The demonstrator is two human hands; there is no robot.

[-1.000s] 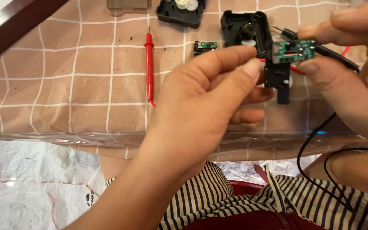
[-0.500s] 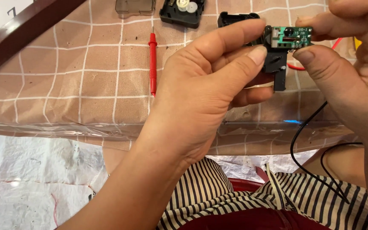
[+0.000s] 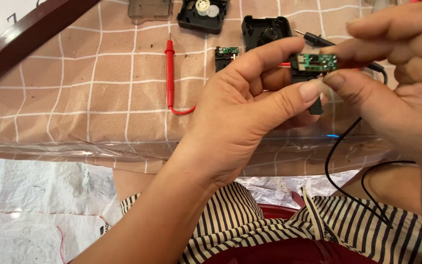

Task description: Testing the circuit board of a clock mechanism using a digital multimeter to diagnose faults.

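1. The left hand [image 3: 240,112] rose from the lower middle of the frame, with its thumb and forefinger pinched on a small green circuit board [image 3: 318,62] that sat on a black plastic part [image 3: 313,95], right of centre in the upper half of the frame.
2. The right hand [image 3: 396,83] filled the right edge of the frame, its thumb and fingers closed on the same board from the other side, so both hands clamped it between them above the bench [image 3: 74,98].
3. A black test probe [image 3: 318,40] slanted behind the board toward the right hand's fingers; its black lead [image 3: 338,161] curved down from the hand across the lower right of the frame.
4. A red test probe [image 3: 170,73] lay flat on the checked cloth of the bench, left of the hands and apart from them, its red wire curling toward the left hand's wrist.
5. Along the top of the frame lay an open black casing with white gears [image 3: 202,14], a second black casing [image 3: 265,30] just behind the left forefinger, and another small green board [image 3: 226,53] between them.
6. A dark wooden frame edge [image 3: 30,34] crossed the upper left corner.
7. A striped garment [image 3: 269,230] showed at the bottom of the frame.
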